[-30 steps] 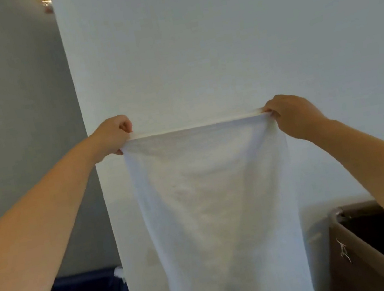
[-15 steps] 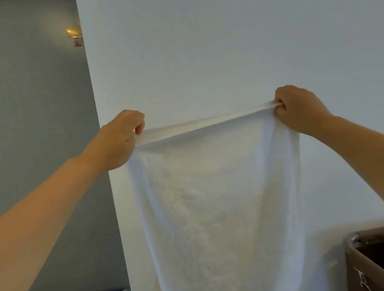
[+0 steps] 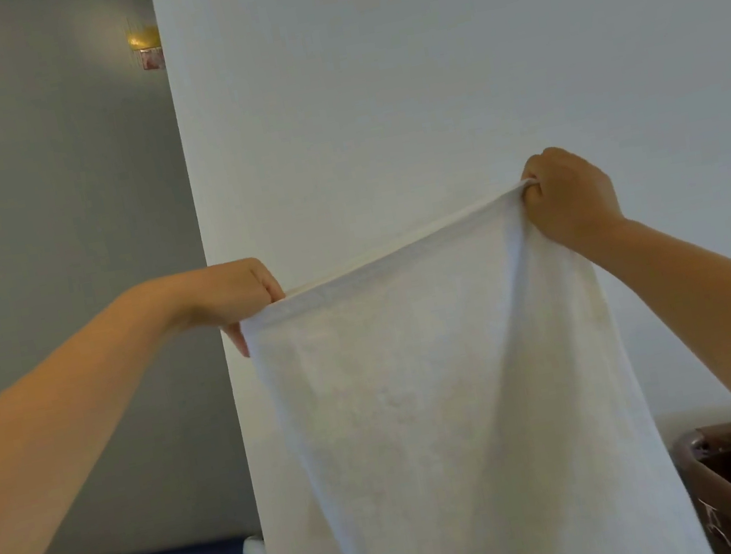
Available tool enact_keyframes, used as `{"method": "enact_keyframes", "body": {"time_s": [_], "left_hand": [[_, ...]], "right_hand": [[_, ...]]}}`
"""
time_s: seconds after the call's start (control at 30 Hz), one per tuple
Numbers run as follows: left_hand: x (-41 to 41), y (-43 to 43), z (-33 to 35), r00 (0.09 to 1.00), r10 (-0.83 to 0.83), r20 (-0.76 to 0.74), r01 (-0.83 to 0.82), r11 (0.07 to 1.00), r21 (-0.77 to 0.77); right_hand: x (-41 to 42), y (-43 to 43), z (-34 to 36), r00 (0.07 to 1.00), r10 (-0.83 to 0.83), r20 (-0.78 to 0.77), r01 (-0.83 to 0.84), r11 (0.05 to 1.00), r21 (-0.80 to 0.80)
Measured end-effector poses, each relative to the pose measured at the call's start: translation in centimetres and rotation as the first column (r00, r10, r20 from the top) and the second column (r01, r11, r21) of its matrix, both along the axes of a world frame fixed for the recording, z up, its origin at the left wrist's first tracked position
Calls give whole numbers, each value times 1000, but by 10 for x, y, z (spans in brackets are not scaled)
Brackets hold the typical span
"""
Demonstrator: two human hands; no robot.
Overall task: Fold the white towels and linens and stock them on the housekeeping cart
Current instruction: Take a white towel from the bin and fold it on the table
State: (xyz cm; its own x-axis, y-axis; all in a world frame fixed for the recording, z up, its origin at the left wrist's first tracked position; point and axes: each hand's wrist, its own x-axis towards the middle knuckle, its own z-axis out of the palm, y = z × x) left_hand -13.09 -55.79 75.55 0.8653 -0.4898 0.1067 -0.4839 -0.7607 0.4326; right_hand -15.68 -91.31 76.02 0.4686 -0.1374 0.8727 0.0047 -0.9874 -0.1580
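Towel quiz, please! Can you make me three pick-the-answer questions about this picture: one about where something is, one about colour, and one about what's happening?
1. Where is the brown bin? A lower right; B lower left; C top middle.
2. What colour is the towel? A blue; B white; C brown.
3. How is the towel? A folded in a stack; B hanging, held up; C lying on the floor.

Answers: 1 A, it sits at the lower right edge. 2 B, the cloth is white. 3 B, the left hand and right hand pinch its top corners and it hangs down.
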Motion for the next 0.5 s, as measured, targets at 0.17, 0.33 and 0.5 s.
{"method": "enact_keyframes", "body": {"time_s": [0.17,0.33,0.5], "left_hand": [[12,-5,-11,999,35,20,-37,996,78],[37,-21,-21,922,93,376,-140,985,100],[56,-33,-20,926,128,356,-71,983,-169]], "right_hand": [[5,-13,-9,999,-44,-28,44,999,-2],[6,-29,-15,997,-71,-41,70,997,-15],[12,-45,-21,994,-65,-93,66,998,6]]}}
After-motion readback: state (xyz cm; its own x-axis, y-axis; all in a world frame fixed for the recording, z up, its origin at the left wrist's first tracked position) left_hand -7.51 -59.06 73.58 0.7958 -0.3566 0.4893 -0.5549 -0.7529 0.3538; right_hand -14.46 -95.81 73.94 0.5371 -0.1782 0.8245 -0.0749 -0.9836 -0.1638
